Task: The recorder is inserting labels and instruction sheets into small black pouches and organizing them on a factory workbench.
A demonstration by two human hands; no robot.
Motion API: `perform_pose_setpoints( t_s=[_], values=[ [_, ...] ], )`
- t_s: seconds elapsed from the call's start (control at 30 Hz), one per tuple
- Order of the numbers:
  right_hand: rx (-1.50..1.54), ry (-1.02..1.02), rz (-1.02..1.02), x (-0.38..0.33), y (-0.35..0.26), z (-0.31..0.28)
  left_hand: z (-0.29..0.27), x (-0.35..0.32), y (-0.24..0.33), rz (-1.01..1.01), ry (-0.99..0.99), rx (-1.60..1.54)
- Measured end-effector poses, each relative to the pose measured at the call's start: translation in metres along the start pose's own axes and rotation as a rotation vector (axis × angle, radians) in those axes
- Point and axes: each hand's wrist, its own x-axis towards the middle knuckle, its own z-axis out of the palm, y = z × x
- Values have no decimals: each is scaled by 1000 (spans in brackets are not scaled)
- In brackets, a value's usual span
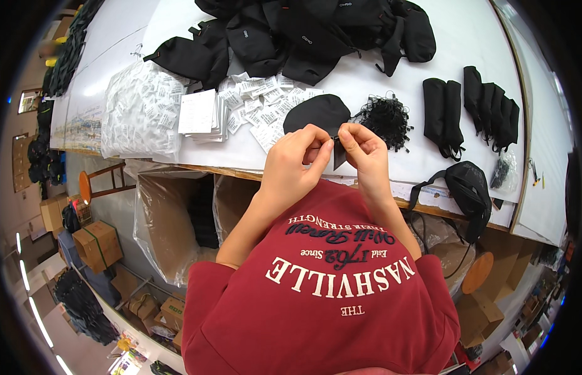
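My left hand [294, 164] and my right hand [365, 150] meet over the front edge of a white table [428, 37]. Both pinch a small black tag [338, 156] between the fingertips. Just beyond the hands lies a rounded black pouch [319, 112], and whether the tag is attached to it I cannot tell. To the right of the pouch sits a tangle of black string loops [386, 119]. Small white packets [263, 106] are scattered to its left.
A heap of black bags [303, 31] fills the far side of the table. Folded black pieces [485, 109] lie at the right, and a black bag [469, 187] hangs off the edge. White cards [200, 112] and a plastic bag of packets [138, 112] lie left. Plastic-lined cardboard boxes [169, 219] stand below.
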Motion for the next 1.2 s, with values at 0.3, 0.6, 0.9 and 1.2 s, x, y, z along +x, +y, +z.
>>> perform_pose_setpoints(
  t_s=[0.3, 0.6, 0.9, 1.2],
  values=[
    [62, -1, 7, -3, 1, -2, 5, 0, 1, 52, 55, -26],
    [-5, 39, -33, -3, -5, 3, 7, -1, 1, 64, 71, -8],
    [-37, -102, -33, 2, -9, -2, 6, 1, -3, 179, 141, 27],
    [-71, -232, 4, 3, -10, -15, 4, 5, -1, 68, 85, -102]
  ],
)
